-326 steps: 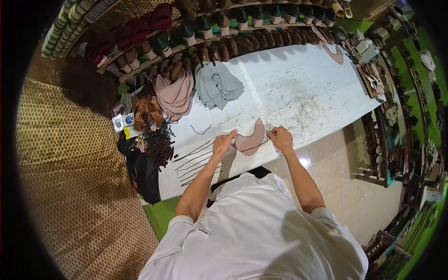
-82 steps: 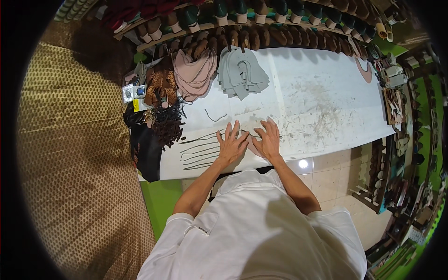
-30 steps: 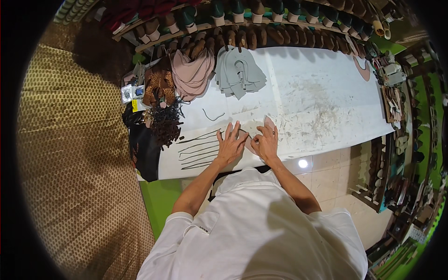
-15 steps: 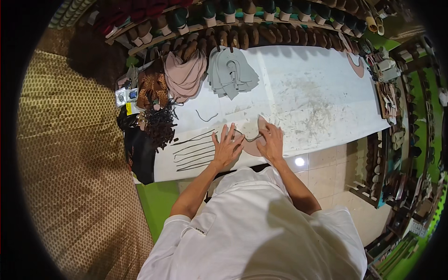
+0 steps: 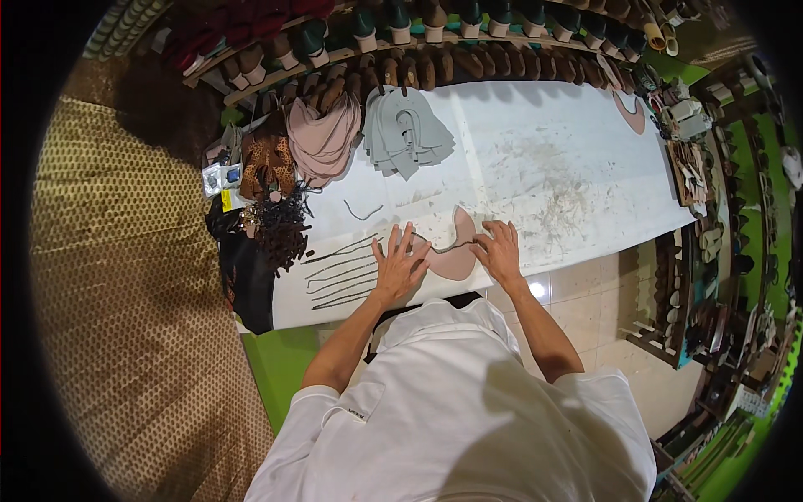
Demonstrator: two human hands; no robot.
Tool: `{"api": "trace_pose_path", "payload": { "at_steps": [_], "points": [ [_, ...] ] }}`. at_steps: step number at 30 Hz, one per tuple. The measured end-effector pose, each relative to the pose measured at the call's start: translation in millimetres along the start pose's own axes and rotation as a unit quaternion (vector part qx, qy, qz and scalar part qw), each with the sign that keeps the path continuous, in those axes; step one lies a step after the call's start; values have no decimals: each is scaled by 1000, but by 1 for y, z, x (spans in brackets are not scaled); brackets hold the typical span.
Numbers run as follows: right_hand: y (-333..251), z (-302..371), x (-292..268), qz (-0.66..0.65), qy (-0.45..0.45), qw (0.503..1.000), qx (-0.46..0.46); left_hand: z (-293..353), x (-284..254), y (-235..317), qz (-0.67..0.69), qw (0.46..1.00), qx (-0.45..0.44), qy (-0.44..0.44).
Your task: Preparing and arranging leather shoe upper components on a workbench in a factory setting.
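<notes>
A flat pink curved piece [image 5: 454, 265], like a cut shoe upper, lies near the front edge of the white table. Along its inner curve runs a thin dark strip [image 5: 446, 248]. My left hand [image 5: 401, 268] rests with spread fingers on the piece's left part, partly hiding it. At the strip's right end, the thumb and forefinger of my right hand [image 5: 503, 253] are pinched together on it. Several similar dark strips [image 5: 341, 280] lie in rows left of my left hand. One more bent strip [image 5: 362, 211] sits apart behind them.
Grey cut pieces [image 5: 431, 138] and pink material [image 5: 320, 138] are stacked at the back. A pile of small dark bits [image 5: 284, 238] lies at left. Rows of shoes stand on a rack [image 5: 468, 38] behind the table. Another pink piece [image 5: 629, 115] lies far right.
My right hand has moved right, off the pink piece, uncovering more of it, and now pinches the strip's end. My left hand stays spread on the piece. The view has shifted slightly.
</notes>
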State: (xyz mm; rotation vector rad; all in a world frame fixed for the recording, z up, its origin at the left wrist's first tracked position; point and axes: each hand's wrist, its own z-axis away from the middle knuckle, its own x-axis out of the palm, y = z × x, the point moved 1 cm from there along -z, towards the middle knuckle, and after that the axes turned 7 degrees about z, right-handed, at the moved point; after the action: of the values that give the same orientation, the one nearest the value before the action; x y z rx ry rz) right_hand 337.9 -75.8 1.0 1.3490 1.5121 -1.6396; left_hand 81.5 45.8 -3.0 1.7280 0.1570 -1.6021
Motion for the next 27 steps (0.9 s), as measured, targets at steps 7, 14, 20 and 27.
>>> {"api": "trace_pose_path", "payload": {
  "at_steps": [7,14,20,27],
  "points": [
    [4,10,-15,31,-34,999,-3,-1,1,-1,11,1000,-11,-1],
    [16,32,-19,59,31,997,32,-1,1,-2,17,1000,-2,12],
    [-31,5,3,-33,43,998,-18,0,4,-2,6,1000,-2,18],
    [-52,-2,21,-26,19,998,-51,-4,3,-2,2,1000,-8,3]
  ]
}}
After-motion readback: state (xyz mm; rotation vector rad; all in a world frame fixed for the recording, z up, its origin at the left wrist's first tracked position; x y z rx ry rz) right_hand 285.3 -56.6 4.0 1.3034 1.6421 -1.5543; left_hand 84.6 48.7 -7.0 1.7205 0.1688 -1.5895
